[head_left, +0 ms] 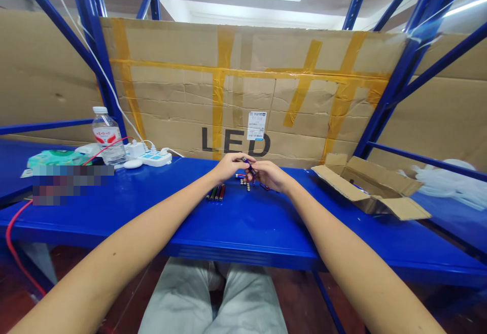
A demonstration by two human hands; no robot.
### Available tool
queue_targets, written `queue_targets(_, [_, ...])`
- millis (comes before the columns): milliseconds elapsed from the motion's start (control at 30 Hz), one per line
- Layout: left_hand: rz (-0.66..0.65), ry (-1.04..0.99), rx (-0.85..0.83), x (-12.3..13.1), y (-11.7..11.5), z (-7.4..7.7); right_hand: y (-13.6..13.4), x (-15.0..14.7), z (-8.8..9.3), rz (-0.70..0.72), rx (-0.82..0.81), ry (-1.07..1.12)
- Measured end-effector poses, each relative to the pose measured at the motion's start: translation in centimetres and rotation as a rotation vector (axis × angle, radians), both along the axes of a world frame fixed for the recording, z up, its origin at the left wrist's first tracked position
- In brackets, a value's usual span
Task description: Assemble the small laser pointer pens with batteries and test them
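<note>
Both my hands meet over the middle of the blue table (243, 222). My left hand (228, 165) and my right hand (268, 174) pinch a small purple pen-like item (249, 164) between their fingers. Just below the hands lie a few small metal parts (245, 184). A short row of thin coloured sticks (216, 193) rests on the table to the left of those parts.
An open cardboard box (371, 189) sits at the right. At the left stand a water bottle (106, 138), a white power strip (152, 156) and a green tissue pack (57, 159). A taped cardboard wall (247, 90) marked LED backs the table. White gloves (449, 181) lie far right.
</note>
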State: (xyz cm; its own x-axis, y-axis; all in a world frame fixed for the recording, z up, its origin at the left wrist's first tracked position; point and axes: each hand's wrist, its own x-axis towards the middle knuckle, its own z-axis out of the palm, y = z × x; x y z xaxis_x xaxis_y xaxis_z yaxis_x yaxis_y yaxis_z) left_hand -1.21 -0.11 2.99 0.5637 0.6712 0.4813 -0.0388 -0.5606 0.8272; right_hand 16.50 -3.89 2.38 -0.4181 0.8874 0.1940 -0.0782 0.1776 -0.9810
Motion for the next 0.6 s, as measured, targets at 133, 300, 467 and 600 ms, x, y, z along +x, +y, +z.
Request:
queue_targets(133, [-0.011,0.01,-0.013,0.0,0.6,-0.2,-0.2,-0.1,0.1,0.036,-0.032,0.067])
queue_targets(300, [-0.003,0.006,-0.042,0.2,1.2,-0.6,0.6,0.0,-0.2,-0.049,-0.067,0.066])
queue_targets(467, [-0.037,-0.238,-0.277,-0.5,1.4,0.1,1.6,0.2,-0.6,-0.237,-0.068,0.011])
queue_targets(600, [0.008,-0.261,-0.299,-1.7,1.8,0.7,1.8,0.4,-0.6,-0.36,-0.083,0.021])
